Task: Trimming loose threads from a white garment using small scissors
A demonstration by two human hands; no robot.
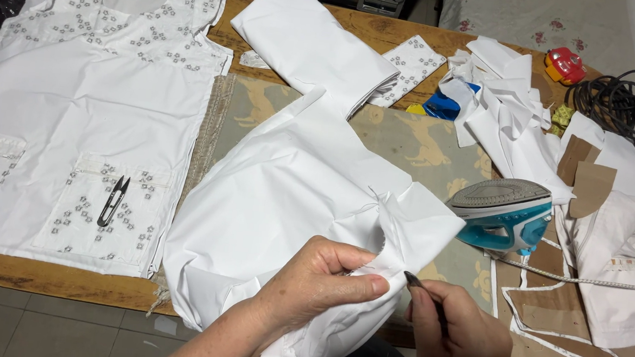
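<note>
Two bare hands work at the near edge of a wooden table point(29, 271). The left hand point(319, 280) is closed around a fold of white cloth point(284, 199), thumb pressed on top and fingers curled beneath, pinching the bunched edge. The right hand point(464, 344) is closed in a narrow grip on a thin dark tool point(424, 296); its long axis runs from the palm up and to the left, and its tip points at the pinched fold, just beside the left thumb. What kind of tool it is cannot be told.

The white cloth lies with its long axis slanting from the far middle of the table down toward the person, its near end hanging over the edge. It rests on a grey-green patterned pad point(414, 145). Just right of it a teal iron point(504, 213) rests on its side. Far left lies a white patterned garment point(84, 102) with small black snips point(112, 201) on its pocket. To the right, white scraps point(511, 104) and brown paper pieces point(589, 181) are heaped.
</note>
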